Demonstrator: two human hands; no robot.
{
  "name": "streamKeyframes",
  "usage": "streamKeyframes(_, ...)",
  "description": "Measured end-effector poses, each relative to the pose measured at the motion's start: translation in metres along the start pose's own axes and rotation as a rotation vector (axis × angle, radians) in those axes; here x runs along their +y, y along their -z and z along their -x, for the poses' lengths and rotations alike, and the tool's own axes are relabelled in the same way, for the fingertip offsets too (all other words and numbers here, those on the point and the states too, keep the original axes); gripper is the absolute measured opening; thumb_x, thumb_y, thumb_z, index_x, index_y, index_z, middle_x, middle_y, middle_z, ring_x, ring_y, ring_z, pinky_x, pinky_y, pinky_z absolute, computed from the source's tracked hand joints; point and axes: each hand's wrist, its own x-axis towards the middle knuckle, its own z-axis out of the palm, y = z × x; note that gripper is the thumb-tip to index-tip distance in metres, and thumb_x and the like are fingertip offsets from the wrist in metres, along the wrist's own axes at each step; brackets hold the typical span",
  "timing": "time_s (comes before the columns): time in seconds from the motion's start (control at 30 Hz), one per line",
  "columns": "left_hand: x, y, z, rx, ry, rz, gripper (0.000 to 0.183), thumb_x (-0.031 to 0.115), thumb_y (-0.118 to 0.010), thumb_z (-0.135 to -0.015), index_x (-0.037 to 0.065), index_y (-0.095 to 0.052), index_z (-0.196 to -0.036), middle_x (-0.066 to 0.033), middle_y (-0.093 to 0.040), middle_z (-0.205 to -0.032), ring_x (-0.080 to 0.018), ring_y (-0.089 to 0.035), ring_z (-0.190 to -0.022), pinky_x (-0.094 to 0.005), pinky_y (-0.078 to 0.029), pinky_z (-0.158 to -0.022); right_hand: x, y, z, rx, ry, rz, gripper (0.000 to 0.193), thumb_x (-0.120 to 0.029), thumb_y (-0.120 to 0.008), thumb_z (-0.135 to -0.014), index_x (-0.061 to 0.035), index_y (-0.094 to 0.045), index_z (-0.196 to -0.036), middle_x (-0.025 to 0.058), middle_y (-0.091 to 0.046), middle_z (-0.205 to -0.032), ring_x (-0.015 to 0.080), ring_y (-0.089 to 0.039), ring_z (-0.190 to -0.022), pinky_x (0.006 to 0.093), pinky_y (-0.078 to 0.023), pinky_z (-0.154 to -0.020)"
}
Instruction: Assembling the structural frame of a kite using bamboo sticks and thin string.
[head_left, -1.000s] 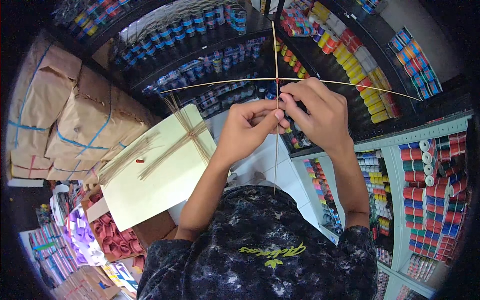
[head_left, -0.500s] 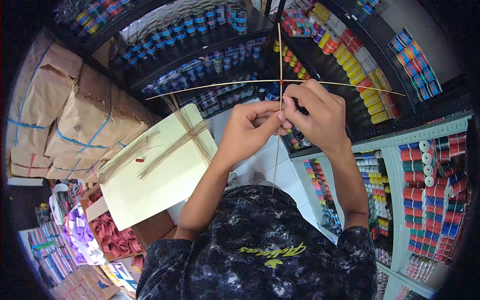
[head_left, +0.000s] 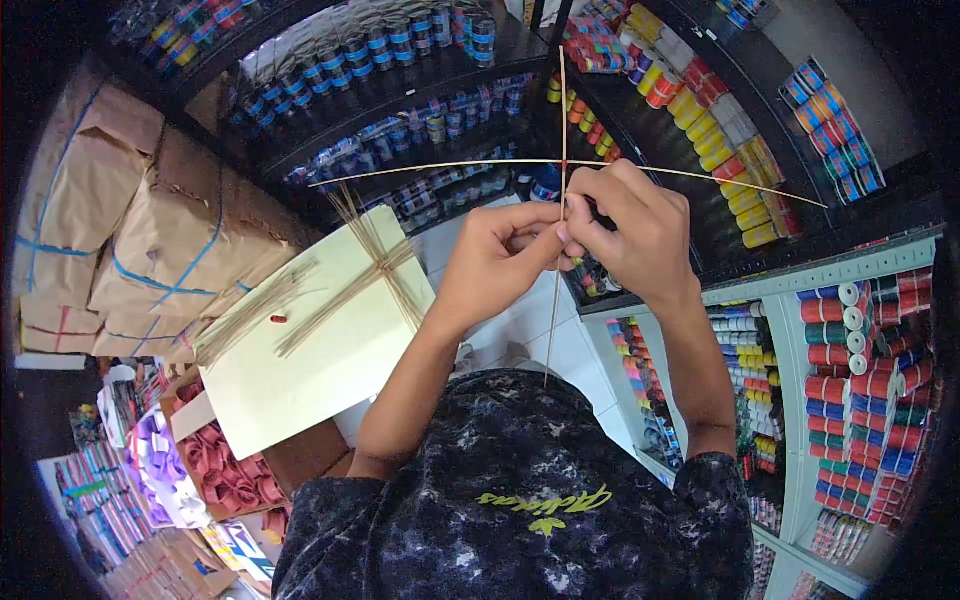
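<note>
The pale board (head_left: 315, 385) looks bright, while fisheye distortion bends the darkened rim.

Left hand (head_left: 515, 245), right hand (head_left: 637, 228) pinch long stick (head_left: 563, 105); crosswise stick (head_left: 430, 167) meets it at red binding (head_left: 564, 163); stick bundles (head_left: 338, 308) lie on pale board (head_left: 300, 400).

Left hand (head_left: 515, 240): fingers curled, thumb pinched toward two o'clock
Right hand (head_left: 635, 225): fingers bent, at the left's three o'clock
Left forearm (head_left: 413, 385): slanting toward one o'clock
Right forearm (head_left: 700, 365): toward eleven
</note>
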Motion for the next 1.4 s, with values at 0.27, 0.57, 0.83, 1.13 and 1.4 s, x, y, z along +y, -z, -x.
streamKeyframes(0.27, 0.0016, -0.0011, 0.0001, -0.002, -0.02, -0.018, 0.025, 0.013, -0.062, -0.101, -0.003, -0.068, -0.119, -0.0104, -0.074, -0.094, -0.0154, -0.071, -0.083, -0.0282, -0.059, -0.075, 0.0015, -0.0043, 0.0025, 0.042, -0.015, -0.014, 0.014, -0.016, -0.075, -0.08, -0.0109, -0.065, -0.089, 0.0016, -0.06, -0.077, 0.0204, -0.062, -0.058, 0.0346, -0.049, -0.05)
streamKeyframes(0.57, -0.0022, -0.002, 0.0009, 0.005, -0.024, -0.022, 0.024, 0.01, -0.06, -0.101, -0.005, -0.068, -0.118, -0.012, -0.074, -0.095, -0.0161, -0.071, -0.084, -0.0296, -0.06, -0.076, 0.0009, -0.0045, 0.0047, 0.061, -0.017, 0.004, 0.012, -0.015, -0.074, -0.08, -0.0112, -0.066, -0.087, 0.0009, -0.06, -0.076, 0.0194, -0.062, -0.058, 0.0337, -0.049, -0.05)
streamKeyframes(0.83, -0.0003, -0.0032, 0.0029, 0.005, -0.014, -0.008, 0.024, 0.01, -0.061, -0.101, -0.005, -0.069, -0.116, -0.0114, -0.074, -0.093, -0.0152, -0.071, -0.083, -0.029, -0.06, -0.076, 0.0011, -0.0031, 0.0055, 0.089, -0.006, 0.001, 0.011, -0.014, -0.075, -0.08, -0.0118, -0.065, -0.086, 0.0009, -0.061, -0.077, 0.0202, -0.062, -0.058, 0.0341, -0.049, -0.05)
streamKeyframes(1.13, 0.003, -0.0054, 0.0034, 0.021, -0.011, -0.003, 0.019, 0.006, -0.061, -0.099, -0.006, -0.07, -0.111, -0.0094, -0.074, -0.089, -0.0116, -0.07, -0.079, -0.0244, -0.058, -0.071, 0.0015, -0.0029, 0.0063, 0.096, -0.002, 0.035, 0.012, -0.013, -0.075, -0.079, -0.0124, -0.065, -0.086, 0.001, -0.059, -0.076, 0.0206, -0.061, -0.056, 0.0343, -0.049, -0.05)
streamKeyframes(1.4, 0.0006, -0.0051, 0.0036, 0.006, -0.021, -0.021, 0.023, 0.01, -0.061, -0.1, -0.004, -0.069, -0.116, -0.0109, -0.074, -0.093, -0.0145, -0.071, -0.082, -0.0277, -0.059, -0.075, -0.0009, -0.0032, 0.0048, 0.091, 0.025, 0.0, 0.015, -0.014, -0.075, -0.077, -0.0107, -0.065, -0.087, 0.0017, -0.059, -0.076, 0.0203, -0.061, -0.057, 0.0345, -0.049, -0.05)
